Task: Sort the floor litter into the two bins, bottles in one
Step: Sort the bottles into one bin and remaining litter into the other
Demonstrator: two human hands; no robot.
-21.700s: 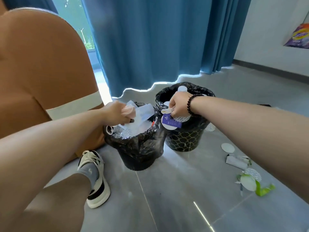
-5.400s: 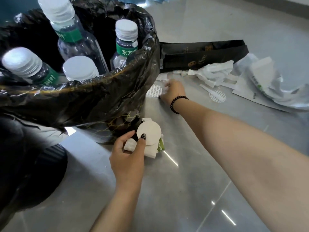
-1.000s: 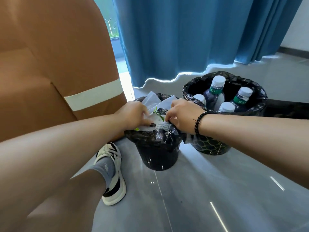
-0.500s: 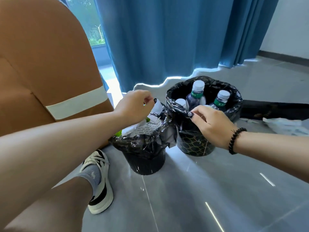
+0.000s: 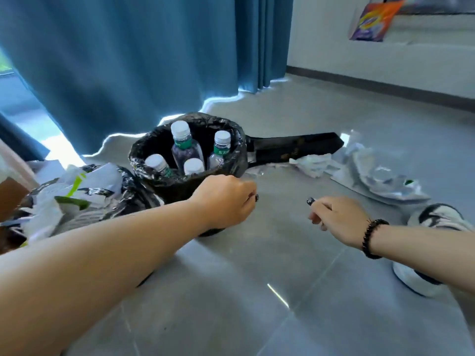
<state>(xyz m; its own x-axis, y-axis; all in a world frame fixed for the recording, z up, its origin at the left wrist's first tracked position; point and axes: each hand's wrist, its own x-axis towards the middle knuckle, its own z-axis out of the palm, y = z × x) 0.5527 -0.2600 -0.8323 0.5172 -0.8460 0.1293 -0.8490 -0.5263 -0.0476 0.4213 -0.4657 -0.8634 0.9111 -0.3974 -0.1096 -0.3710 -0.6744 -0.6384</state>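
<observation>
The black-lined bottle bin point(image 5: 205, 118) stands on the grey floor and holds several clear bottles point(image 5: 183, 145) with white caps. To its left, the second black-lined bin point(image 5: 133, 187) is heaped with white and green paper litter point(image 5: 77, 183). My left hand point(image 5: 226, 201) hovers in front of the bottle bin, fingers loosely curled, holding nothing. My right hand point(image 5: 336, 217), with a bead bracelet, hangs over the bare floor to the right, also loosely curled and holding nothing. Crumpled white paper point(image 5: 313, 161) and clear plastic packaging point(image 5: 380, 176) lie on the floor behind it.
A long flat black bag point(image 5: 295, 147) lies behind the bottle bin. My white and black shoe point(image 5: 437, 219) is at the right. A blue curtain point(image 5: 128, 60) hangs behind the bins. The wall and skirting run along the far right.
Both hands have left the paper bin and moved right, low over the floor. The view has swung right, bringing the floor litter and my shoe into sight.
</observation>
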